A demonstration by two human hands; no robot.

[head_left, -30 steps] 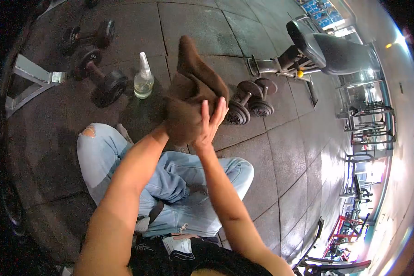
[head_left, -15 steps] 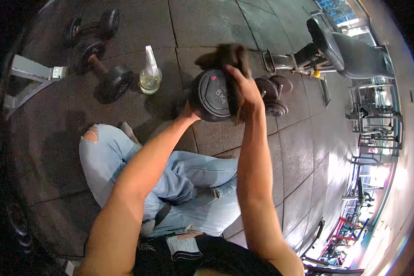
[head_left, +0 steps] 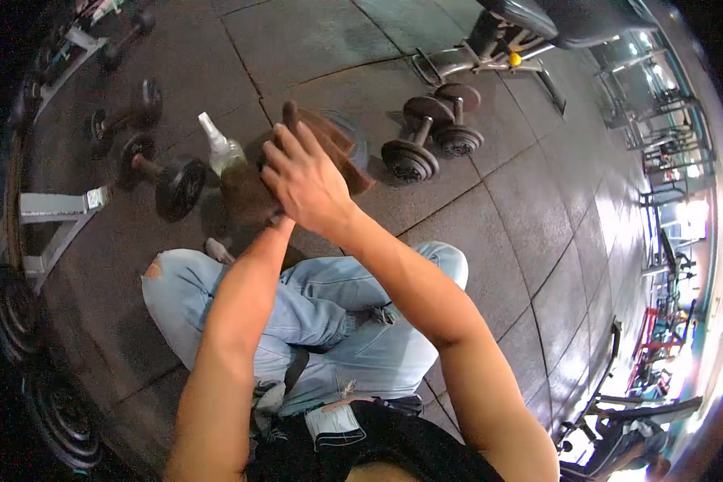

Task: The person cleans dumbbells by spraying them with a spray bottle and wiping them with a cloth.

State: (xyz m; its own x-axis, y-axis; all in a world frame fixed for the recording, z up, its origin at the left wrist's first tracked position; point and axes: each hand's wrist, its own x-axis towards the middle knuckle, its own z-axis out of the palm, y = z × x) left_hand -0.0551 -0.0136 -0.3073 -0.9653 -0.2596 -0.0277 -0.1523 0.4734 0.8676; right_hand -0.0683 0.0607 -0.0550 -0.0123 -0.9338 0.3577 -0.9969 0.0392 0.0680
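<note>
My right hand (head_left: 312,186) lies over a brown cloth (head_left: 337,149), its fingers stretched across it. Under and behind the cloth shows the greyish round end of a dumbbell (head_left: 357,143). My left hand (head_left: 279,225) is crossed beneath the right one at the wrist. Its fingers are hidden, so its grip does not show. Left of the hands is a blurred brown patch, which I cannot make out. A clear spray bottle (head_left: 223,151) with a white top stands just beyond that patch on the floor.
Dumbbells lie to the left (head_left: 159,175) and to the right (head_left: 410,145) on the dark rubber floor tiles (head_left: 506,233). A white metal rack foot (head_left: 63,205) stands at the left. A padded bench (head_left: 530,20) is at the upper right, with weight plates (head_left: 60,414) at the lower left.
My right hand has moved left across the dumbbell with the cloth and now covers the left hand. The dumbbell has turned, its "8 KG" end no longer showing. The camera view has shifted.
</note>
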